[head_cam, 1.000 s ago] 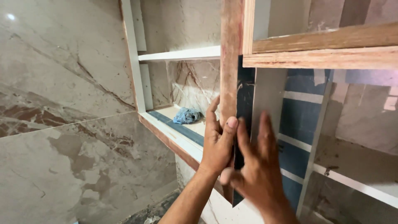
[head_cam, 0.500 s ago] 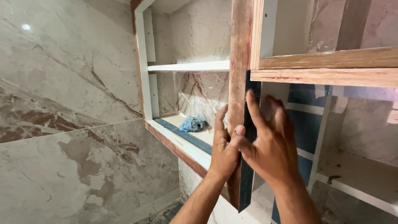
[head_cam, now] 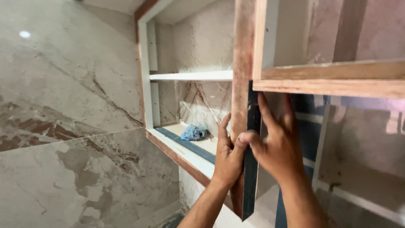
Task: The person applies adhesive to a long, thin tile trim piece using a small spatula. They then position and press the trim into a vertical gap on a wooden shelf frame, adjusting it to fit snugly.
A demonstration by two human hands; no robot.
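Upright plywood post, raw edge, stands between open niche and right frame; room free left. Dark strip lies on post's right face. Left hand flat, grips post. Right hand spread, pinches strip. Blue rag on shelf, marble tile glossy.

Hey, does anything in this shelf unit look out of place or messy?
A crumpled blue cloth lies loose on the lower shelf of the white niche. Both hands, left hand and right hand, press a dark strip against the vertical wooden board; nothing looks broken.
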